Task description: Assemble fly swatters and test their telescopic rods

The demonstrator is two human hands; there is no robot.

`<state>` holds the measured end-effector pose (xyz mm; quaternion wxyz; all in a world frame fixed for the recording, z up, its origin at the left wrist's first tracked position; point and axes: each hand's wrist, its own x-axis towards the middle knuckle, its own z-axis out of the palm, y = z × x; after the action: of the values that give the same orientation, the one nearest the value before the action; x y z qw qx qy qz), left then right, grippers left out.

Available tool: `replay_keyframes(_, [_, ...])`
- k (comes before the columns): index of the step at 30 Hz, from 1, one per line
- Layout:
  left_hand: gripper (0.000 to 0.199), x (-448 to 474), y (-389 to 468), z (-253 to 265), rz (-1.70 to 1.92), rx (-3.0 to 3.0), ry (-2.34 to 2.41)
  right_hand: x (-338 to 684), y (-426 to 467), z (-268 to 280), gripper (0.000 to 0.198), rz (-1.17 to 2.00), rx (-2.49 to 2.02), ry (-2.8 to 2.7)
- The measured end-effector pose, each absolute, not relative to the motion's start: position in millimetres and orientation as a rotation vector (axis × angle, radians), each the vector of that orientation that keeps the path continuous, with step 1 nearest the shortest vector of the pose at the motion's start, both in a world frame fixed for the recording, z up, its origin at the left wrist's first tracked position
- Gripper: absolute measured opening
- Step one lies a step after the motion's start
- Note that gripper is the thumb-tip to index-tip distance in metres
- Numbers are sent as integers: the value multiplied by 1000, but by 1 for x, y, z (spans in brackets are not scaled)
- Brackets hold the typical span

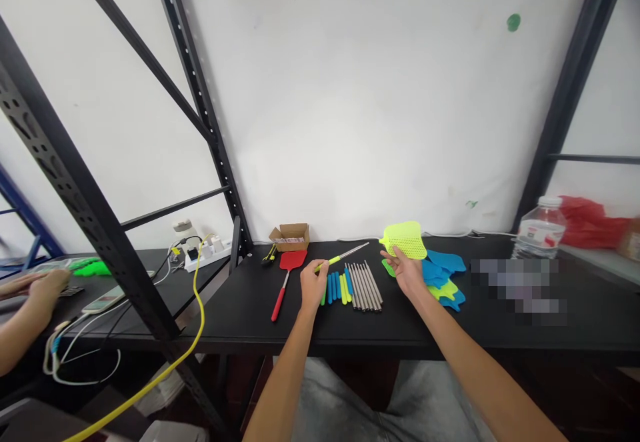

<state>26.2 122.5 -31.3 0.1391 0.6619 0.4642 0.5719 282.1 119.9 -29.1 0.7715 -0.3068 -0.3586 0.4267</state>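
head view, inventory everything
fly swatter: 1, red, left-centre
box: 1, brown, back
small item: 1, black-yellow, beside box
handles: several, blue, yellow, green, centre
rods: several, silver, centre
loose heads: several, blue and lime, right
bottle: 1, clear, right
bundle: 1, red, far right
power strip: 1, white, left
cables: several, yellow and white, left
phone: 1, pale, left
green piece: 1, far left
co-worker: 1, far left
tabletop: count unclear, black, below
frame bars: several, black, both sides
wall: 1, white, behind
left hand: 1, centre, holding handled rod
right hand: 1, centre, holding lime head
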Motion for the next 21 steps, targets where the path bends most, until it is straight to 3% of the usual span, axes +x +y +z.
replay_keyframes(10, [33, 27, 122, -30, 1649, 1851, 1355, 263, 119, -41, 27, 1219, -667, -768])
replay_keyframes(21, [30, 28, 117, -24, 1643, 1788, 1383, 268, 116, -39, 16, 1263, -604, -586])
